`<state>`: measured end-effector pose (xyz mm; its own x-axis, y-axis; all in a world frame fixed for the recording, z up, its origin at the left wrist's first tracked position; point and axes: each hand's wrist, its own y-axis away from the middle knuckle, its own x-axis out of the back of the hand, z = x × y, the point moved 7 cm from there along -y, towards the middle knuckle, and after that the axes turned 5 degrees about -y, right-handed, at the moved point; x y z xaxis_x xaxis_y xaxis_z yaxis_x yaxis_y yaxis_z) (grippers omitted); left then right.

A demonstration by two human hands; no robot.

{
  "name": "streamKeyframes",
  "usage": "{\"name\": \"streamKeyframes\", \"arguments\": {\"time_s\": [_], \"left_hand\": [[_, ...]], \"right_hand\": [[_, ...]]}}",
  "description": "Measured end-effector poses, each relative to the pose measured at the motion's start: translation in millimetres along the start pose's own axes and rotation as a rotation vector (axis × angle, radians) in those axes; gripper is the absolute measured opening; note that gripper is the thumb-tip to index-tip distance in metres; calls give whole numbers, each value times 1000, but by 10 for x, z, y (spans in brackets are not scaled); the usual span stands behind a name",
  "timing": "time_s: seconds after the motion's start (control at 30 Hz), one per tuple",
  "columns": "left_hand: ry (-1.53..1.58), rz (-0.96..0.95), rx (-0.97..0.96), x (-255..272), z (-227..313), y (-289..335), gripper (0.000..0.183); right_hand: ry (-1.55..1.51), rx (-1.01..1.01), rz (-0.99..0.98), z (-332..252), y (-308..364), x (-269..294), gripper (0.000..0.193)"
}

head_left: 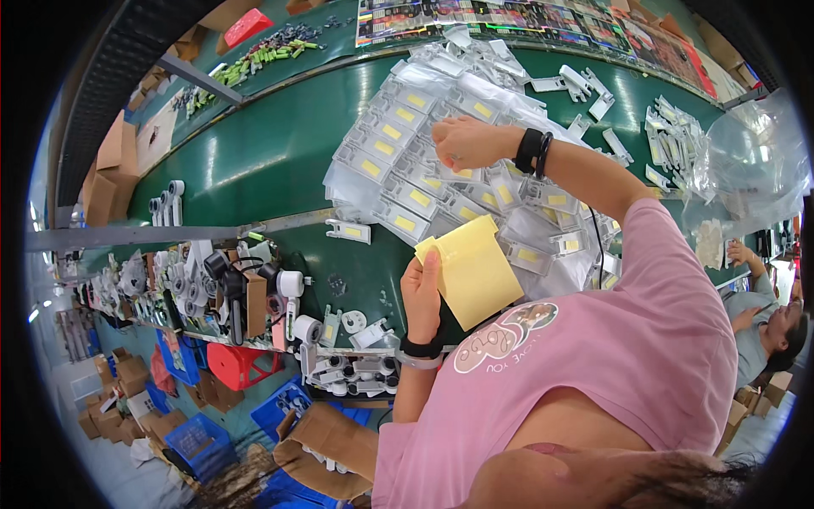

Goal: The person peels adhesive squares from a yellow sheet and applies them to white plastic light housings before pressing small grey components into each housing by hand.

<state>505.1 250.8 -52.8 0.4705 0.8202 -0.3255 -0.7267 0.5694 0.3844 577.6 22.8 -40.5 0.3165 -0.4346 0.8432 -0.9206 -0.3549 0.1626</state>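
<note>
Here our left hand [421, 293] clamps the stack of yellow sheets [482, 276] beside the yellow-labelled white plastic housings [420, 198]; our right hand [475, 142] is over them, fingers curled, grip unclear. We're apparently mid-labelling; next calls for square placement.

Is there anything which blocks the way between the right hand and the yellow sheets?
Nothing visible does: between the right hand and the yellow sheets in the left hand, pale plastic parts lie low.
</note>
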Motion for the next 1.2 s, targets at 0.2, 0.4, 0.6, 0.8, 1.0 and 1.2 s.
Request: {"name": "streamKeyframes", "arguments": {"time_s": [0.2, 0.4, 0.6, 0.8, 1.0, 1.2], "left_hand": [[-15, -15, -11, -13, 17, -31, 29], [-99, -27, -42, -98, 94, -40, 33], [-154, -62, -48, -176, 190, 13, 38], [-172, -60, -103, -197, 203, 3, 36], [-175, 22, -189, -168, 273, 9, 35], [-289, -2, -232, -254, 332, 34, 33]], "right_hand": [[3, -103, 253, -30, 92, 191, 14], [-450, 202, 234, -687, 219, 154, 11], [-647, 269, 159, -1091, 384, 70, 6], [-797, 202, 118, -1052, 438, -19, 7], [-786, 120, 240, -1099, 558, 197, 13], [-683, 104, 340, -1117, 669, 240, 15]]}}
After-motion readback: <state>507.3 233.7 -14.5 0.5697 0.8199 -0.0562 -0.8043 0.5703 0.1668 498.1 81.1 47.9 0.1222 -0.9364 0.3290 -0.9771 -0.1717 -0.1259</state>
